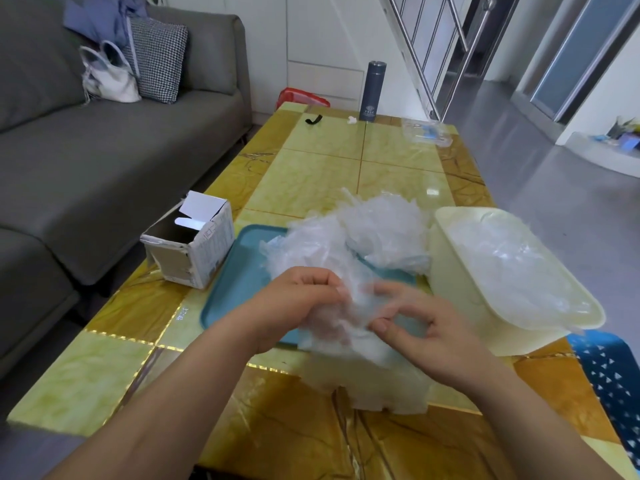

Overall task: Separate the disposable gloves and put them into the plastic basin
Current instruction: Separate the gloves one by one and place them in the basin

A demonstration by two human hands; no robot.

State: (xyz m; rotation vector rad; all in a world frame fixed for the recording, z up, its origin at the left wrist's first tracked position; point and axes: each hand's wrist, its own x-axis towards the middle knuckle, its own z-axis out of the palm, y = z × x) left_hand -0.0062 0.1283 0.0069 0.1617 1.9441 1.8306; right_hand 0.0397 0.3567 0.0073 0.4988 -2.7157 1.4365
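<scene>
A heap of clear disposable gloves (367, 233) lies on a teal tray (239, 285) in the middle of the table. My left hand (298, 299) and my right hand (426, 327) both pinch a bunch of thin clear gloves (349, 341) between them, just above the tray's near edge; the bunch hangs down towards the table. To the right stands the cream plastic basin (450, 271), with several clear gloves (512, 268) lying inside it.
An opened white cardboard box (194, 244) sits left of the tray. At the table's far end are a dark flask (370, 91), a black clip (313, 119) and a clear plastic pack (427, 133). A grey sofa (104, 150) runs along the left.
</scene>
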